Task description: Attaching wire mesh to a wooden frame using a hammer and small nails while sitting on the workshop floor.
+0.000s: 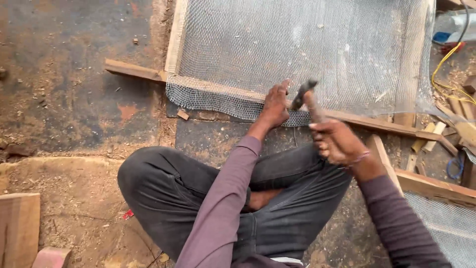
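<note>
Your hammer has a worn wooden handle and a dark metal head, tilted so the head points toward eleven o'clock over the frame's near rail. The wire mesh (fine, grey, slightly slack) lies stretched across the wooden frame, its loose edge folded over that rail toward six o'clock.

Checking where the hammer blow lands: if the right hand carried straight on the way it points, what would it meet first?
Probably the wire mesh over the wooden frame edge, beside the left hand; depth is unclear.
</note>
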